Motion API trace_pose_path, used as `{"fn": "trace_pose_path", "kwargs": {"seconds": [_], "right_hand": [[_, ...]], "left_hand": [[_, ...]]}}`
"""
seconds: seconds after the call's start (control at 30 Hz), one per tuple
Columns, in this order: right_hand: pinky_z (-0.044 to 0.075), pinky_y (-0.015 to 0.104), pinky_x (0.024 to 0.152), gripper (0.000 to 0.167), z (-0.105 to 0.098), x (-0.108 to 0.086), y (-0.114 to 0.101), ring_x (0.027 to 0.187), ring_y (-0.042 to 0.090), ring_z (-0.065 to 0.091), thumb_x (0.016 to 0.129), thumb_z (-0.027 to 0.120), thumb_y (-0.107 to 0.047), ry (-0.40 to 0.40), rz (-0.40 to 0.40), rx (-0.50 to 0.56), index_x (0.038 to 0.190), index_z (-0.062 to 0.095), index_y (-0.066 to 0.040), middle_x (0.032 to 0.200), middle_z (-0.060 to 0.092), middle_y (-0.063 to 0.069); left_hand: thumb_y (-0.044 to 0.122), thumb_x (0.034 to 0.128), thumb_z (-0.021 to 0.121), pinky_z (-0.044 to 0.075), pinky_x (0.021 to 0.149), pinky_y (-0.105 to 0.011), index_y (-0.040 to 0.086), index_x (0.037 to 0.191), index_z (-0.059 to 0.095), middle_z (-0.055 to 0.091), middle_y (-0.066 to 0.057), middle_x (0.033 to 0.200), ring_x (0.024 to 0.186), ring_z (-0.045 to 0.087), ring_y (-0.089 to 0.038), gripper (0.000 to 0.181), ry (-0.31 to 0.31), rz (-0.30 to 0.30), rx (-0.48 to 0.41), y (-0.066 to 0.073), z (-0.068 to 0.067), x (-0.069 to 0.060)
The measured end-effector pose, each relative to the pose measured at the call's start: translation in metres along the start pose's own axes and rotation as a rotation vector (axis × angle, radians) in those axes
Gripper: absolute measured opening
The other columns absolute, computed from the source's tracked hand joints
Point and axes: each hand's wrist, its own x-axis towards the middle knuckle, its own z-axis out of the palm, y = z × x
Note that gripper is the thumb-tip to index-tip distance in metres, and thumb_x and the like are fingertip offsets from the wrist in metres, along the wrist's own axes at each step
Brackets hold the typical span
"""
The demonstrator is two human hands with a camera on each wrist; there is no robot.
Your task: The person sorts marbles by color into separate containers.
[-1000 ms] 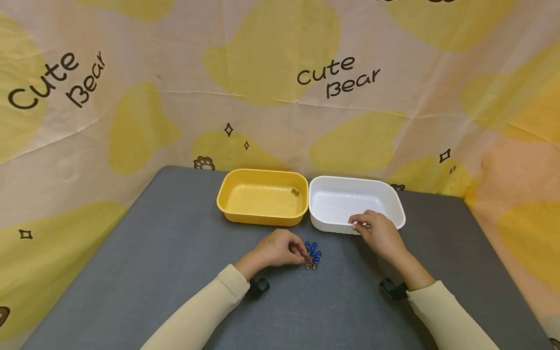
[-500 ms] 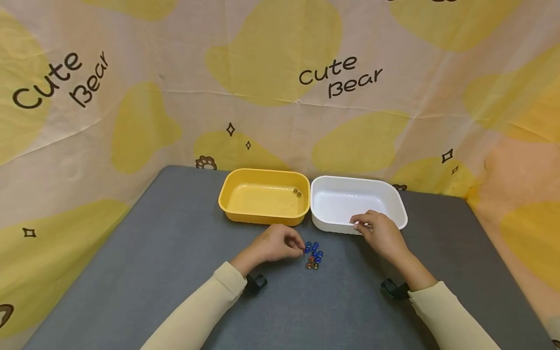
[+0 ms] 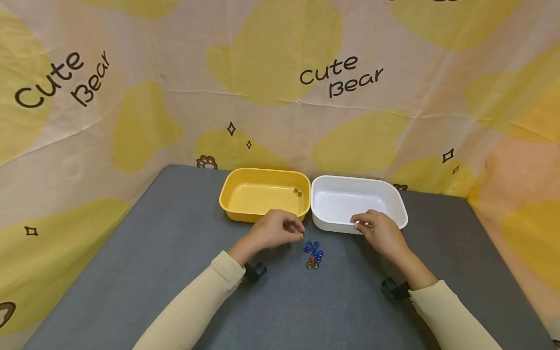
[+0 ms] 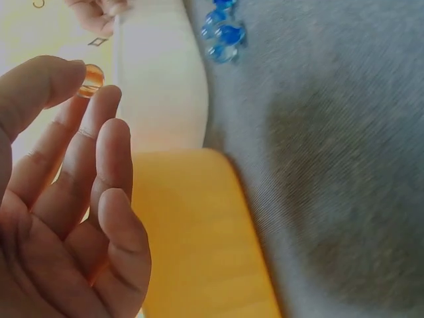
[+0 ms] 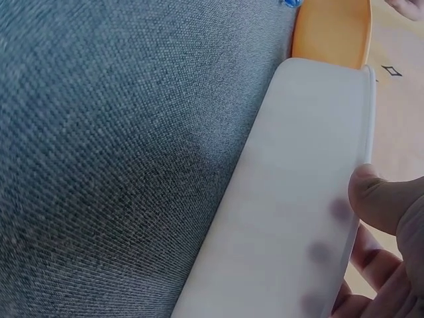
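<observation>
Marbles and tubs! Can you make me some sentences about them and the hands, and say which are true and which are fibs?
1. The left hand pinches an orange marble. True.

2. Two small marbles lie in the yellow tub. True.

3. The right hand grips the yellow tub. False: the right hand grips the rim of the white tub.

4. The blue marbles are in the white tub. False: the blue marbles lie on the grey table.

5. The two tubs stand side by side. True.
</observation>
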Motion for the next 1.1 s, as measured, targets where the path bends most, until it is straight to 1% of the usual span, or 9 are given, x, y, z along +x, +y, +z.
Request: {"fn": "trace_pose_path", "kwargs": {"seconds": [0.13,0.2,0.37,0.47,0.57,0.73,0.9,1.1], "right_hand": [[0.05,0.039,0.071,0.014,-0.001,0.0,0.0,0.078,0.021,0.065,0.083,0.072,-0.007,-0.003,-0.002,0.0,0.095,0.075,-0.013,0.078,0.066,-0.002],[0.05,0.039,0.071,0.014,-0.001,0.0,0.0,0.078,0.021,0.065,0.083,0.072,-0.007,-0.004,-0.002,0.001,0.095,0.075,-0.013,0.077,0.065,-0.002],[0.05,0.038,0.07,0.013,-0.001,0.0,-0.001,0.076,0.02,0.063,0.083,0.072,-0.007,-0.004,-0.002,0.0,0.094,0.075,-0.013,0.076,0.064,-0.002],[0.05,0.038,0.07,0.013,-0.002,0.0,-0.001,0.076,0.019,0.063,0.083,0.072,-0.006,-0.005,-0.001,0.001,0.094,0.075,-0.012,0.077,0.065,-0.002],[0.051,0.039,0.071,0.013,-0.002,0.0,0.0,0.077,0.02,0.063,0.083,0.072,-0.006,-0.008,0.003,0.005,0.094,0.075,-0.012,0.078,0.066,-0.001],[0.051,0.039,0.071,0.014,-0.002,0.0,0.0,0.078,0.021,0.064,0.083,0.072,-0.006,-0.01,0.009,0.003,0.095,0.075,-0.012,0.08,0.068,-0.001],[0.051,0.039,0.071,0.014,-0.002,0.0,0.001,0.079,0.021,0.065,0.083,0.072,-0.006,-0.008,0.008,0.006,0.095,0.075,-0.012,0.08,0.068,-0.001],[0.051,0.039,0.071,0.014,-0.001,0.001,0.0,0.079,0.02,0.064,0.083,0.072,-0.006,-0.005,0.009,0.009,0.095,0.075,-0.012,0.08,0.068,-0.001]], "left_hand": [[0.019,0.0814,0.076,0.052,0.068,-0.024,0.02,0.087,0.074,0.071,0.009,0.081,0.074,0.064,-0.007,0.006,0.038,0.016,-0.025,0.003,-0.01,0.002],[0.019,0.081,0.076,0.052,0.068,-0.025,0.019,0.086,0.074,0.071,0.008,0.08,0.074,0.064,-0.008,0.006,0.06,0.014,-0.032,0.004,-0.016,0.003],[0.022,0.0805,0.078,0.051,0.067,-0.026,0.021,0.085,0.074,0.069,0.007,0.078,0.074,0.063,-0.01,0.006,0.117,0.002,-0.012,0.006,-0.032,0.007],[0.023,0.0811,0.077,0.051,0.067,-0.028,0.021,0.085,0.074,0.069,0.007,0.079,0.075,0.061,-0.012,0.006,0.145,0.01,0.002,0.006,-0.039,0.01],[0.024,0.0815,0.076,0.05,0.069,-0.028,0.021,0.086,0.074,0.069,0.006,0.079,0.075,0.061,-0.013,0.006,0.167,0.021,0.017,0.004,-0.044,0.012],[0.025,0.082,0.075,0.051,0.07,-0.027,0.02,0.087,0.073,0.069,0.006,0.081,0.076,0.061,-0.012,0.007,0.182,0.01,0.028,-0.002,-0.049,0.016],[0.025,0.082,0.075,0.05,0.068,-0.028,0.021,0.089,0.074,0.069,0.005,0.084,0.077,0.061,-0.014,0.008,0.205,-0.027,0.021,-0.012,-0.052,0.022],[0.024,0.082,0.073,0.048,0.066,-0.027,0.021,0.089,0.074,0.069,0.004,0.085,0.079,0.06,-0.015,0.008,0.224,-0.077,0.036,-0.026,-0.056,0.03]]}}
